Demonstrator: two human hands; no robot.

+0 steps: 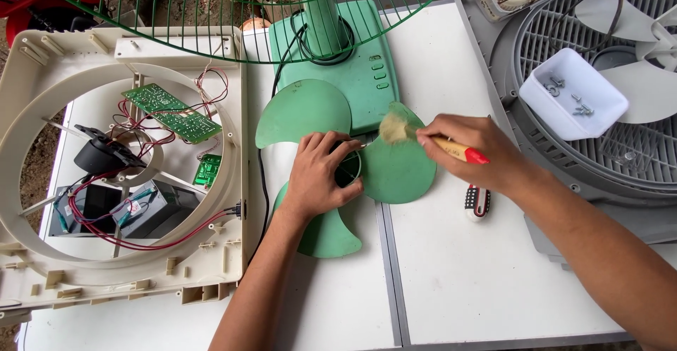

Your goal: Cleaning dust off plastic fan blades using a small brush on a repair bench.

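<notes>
Left hand is clamped over the hub of the green 3-blade fan propeller, lying flat mid-table. Right hand pinches a small paintbrush, bristles on the blade at 3 o'clock. The green fan base crowds in at 12 o'clock, touching the blades. Cream housing with circuit boards and wires sits at 9 o'clock, grey fan with a white screw tray at 2, screwdriver handle just under the right wrist.
</notes>
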